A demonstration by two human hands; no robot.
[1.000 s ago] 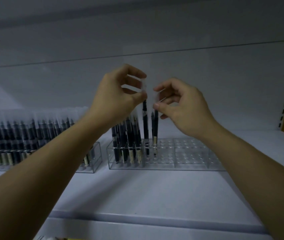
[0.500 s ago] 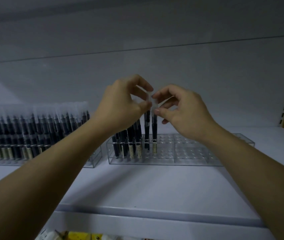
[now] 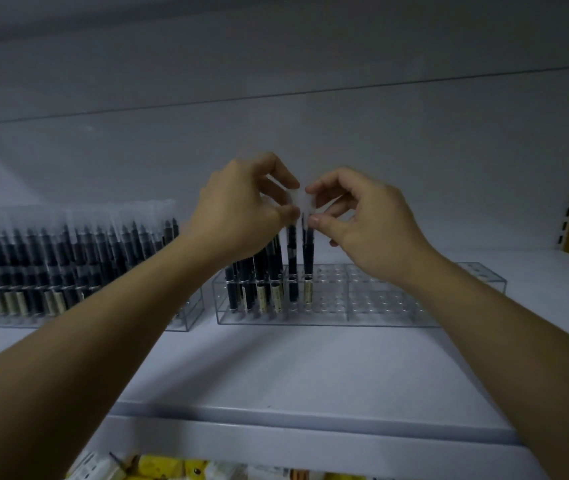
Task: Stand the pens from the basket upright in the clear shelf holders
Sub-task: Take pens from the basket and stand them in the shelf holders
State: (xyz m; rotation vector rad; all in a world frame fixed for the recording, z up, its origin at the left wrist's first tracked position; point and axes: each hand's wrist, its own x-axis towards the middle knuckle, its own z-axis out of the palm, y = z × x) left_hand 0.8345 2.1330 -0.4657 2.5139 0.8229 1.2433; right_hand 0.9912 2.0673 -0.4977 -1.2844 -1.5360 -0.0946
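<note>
Now 2 pens (image 3: pixel 292 268) sit lower, seated in the holder (image 3: pixel 397 306), with the left hand (image 3: pixel 241 209) and right hand (image 3: pixel 369 230) each pinching 1.

Two bare hands, left hand (image 3: pixel 241 209) and right hand (image 3: pixel 369 223). Left forearm (image 3: pixel 85 341) and right forearm (image 3: pixel 518 341) are bare too, skin uncovered from the wrists right out to the frame edge. Slim fingers, knuckles visible. Right thumbnail (image 3: pixel 314 220) is short, rounded and plain. Dim light, so finer skin detail can't be read.
</note>
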